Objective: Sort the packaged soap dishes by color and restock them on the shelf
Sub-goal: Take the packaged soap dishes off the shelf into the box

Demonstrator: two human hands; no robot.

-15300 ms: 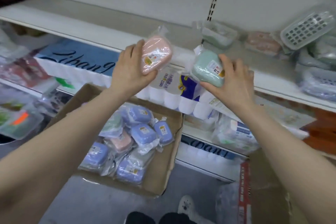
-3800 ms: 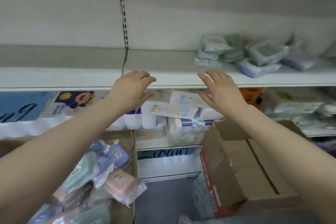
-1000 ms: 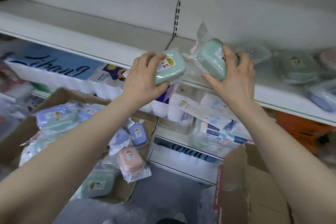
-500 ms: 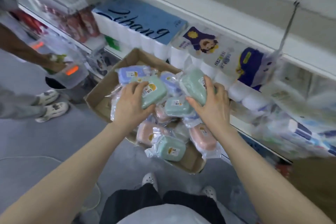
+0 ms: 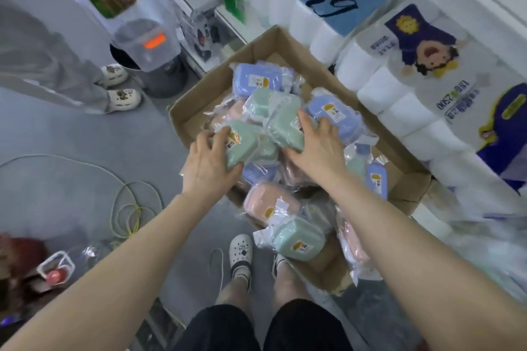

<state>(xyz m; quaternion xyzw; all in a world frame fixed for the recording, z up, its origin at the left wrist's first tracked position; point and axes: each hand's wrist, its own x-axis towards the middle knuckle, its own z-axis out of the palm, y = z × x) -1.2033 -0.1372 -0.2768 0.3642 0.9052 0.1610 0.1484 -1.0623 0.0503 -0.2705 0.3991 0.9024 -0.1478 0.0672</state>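
Note:
A cardboard box [image 5: 199,105] on the floor holds several packaged soap dishes in green, blue and pink. My left hand [image 5: 209,167] grips a green soap dish [image 5: 242,145] at the box's left side. My right hand [image 5: 319,148] grips another green soap dish [image 5: 285,127] in the middle of the pile. A blue dish [image 5: 256,81] lies at the far end, another blue dish [image 5: 333,112] just beyond my right fingers. A pink dish [image 5: 268,204] and a green dish [image 5: 298,239] lie at the near end.
Toilet paper packs [image 5: 399,88] fill the low shelf right of the box. Another person's legs and shoes [image 5: 119,88] stand at the left beside a clear tub [image 5: 145,45]. A yellow-green cable [image 5: 125,208] coils on the grey floor. My own feet [image 5: 241,256] stand below the box.
My view has tilted further down over the box. Both hands still hold their green dishes, now lower and resting among the pile.

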